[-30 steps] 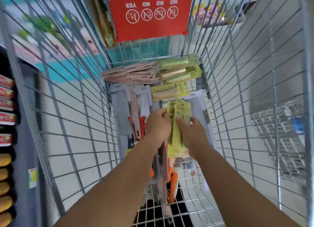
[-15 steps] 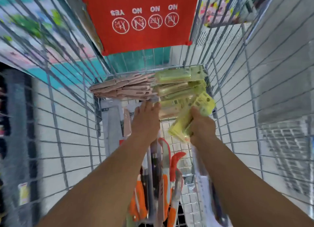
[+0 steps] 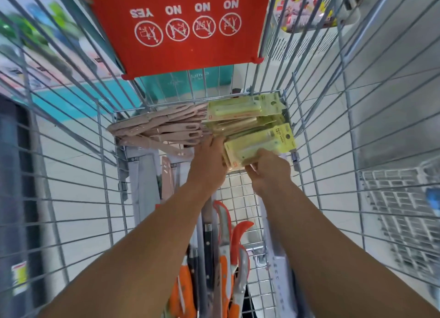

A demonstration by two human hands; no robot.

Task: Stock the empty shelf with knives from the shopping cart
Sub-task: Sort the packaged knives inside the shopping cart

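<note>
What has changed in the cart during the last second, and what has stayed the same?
Both hands reached further forward, to the front end of the cart. The right hand carried its yellow-green knife packs from mid-cart up beside the yellow-green stack there. The left hand let go of those packs and now touches the stack's edge. The pink knives and orange-handled knives stayed put.

- wire shopping cart (image 3: 319, 165), red flap (image 3: 181, 25) at far end
- pink knives (image 3: 162, 129) and yellow-green packs (image 3: 245, 113) piled far end
- orange-handled knives (image 3: 226, 265) near end
- grey carded knives (image 3: 142, 186) left side
</note>
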